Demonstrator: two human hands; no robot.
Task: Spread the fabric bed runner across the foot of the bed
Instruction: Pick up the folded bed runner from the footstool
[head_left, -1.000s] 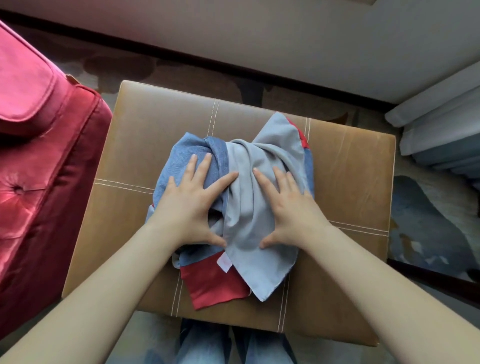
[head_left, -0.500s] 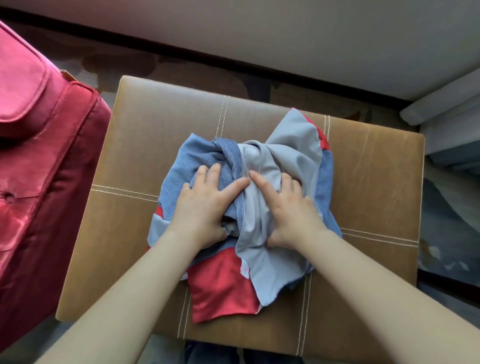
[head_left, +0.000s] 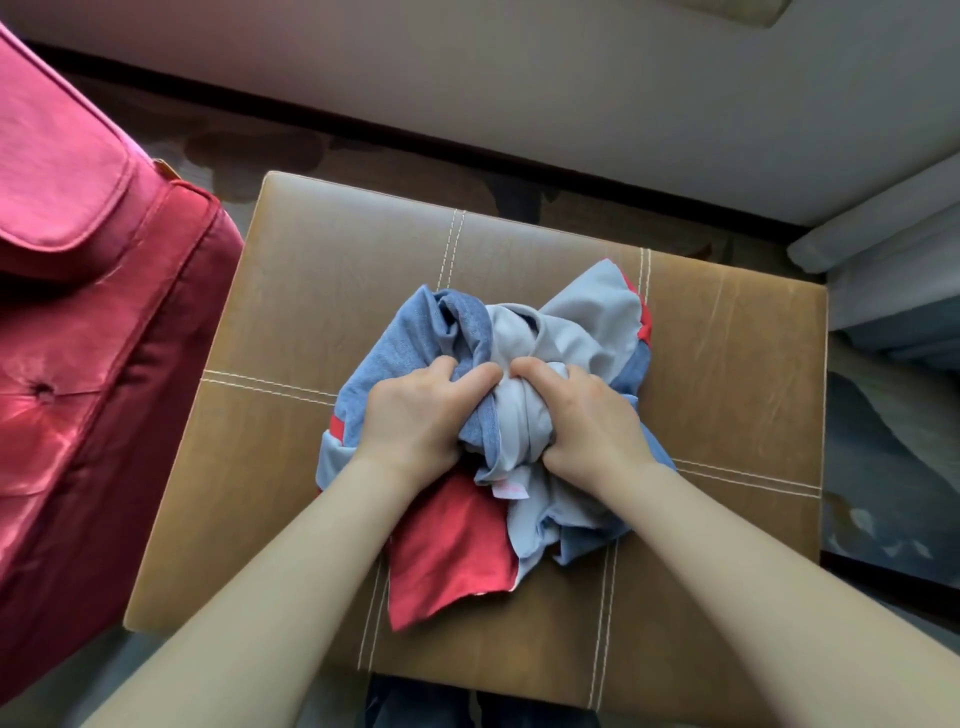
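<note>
Item: fabric bed runner (head_left: 587, 322). Patchwork of blue denim-like, pale grey and red panels, with a small care label (head_left: 511, 488) showing at the near side of the bundle.

Location: crumpled in a heap at the middle of a tan leather ottoman (head_left: 337, 270), set slightly toward its right edge. A red flap trails toward the near edge and a grey flap points to the far right corner. A red armchair (head_left: 78, 338) stands just beside the ottoman's left edge.

Hold: left hand (head_left: 415, 410) and right hand (head_left: 592, 421) sit side by side on top of the heap. Both are clenched, with fingers dug into the bunched folds and knuckles almost touching.

Handling (judged): light, thin and limp. It will not keep any shape and will drape from wherever it is lifted. It is not fragile. The smooth leather probably lets it slide freely.

Where to take hold (judged): the central bunch serves for carrying only. For spreading, find two corners or one short hem, the loose red flap being the easiest start. A loose end may drag or catch underfoot.
</note>
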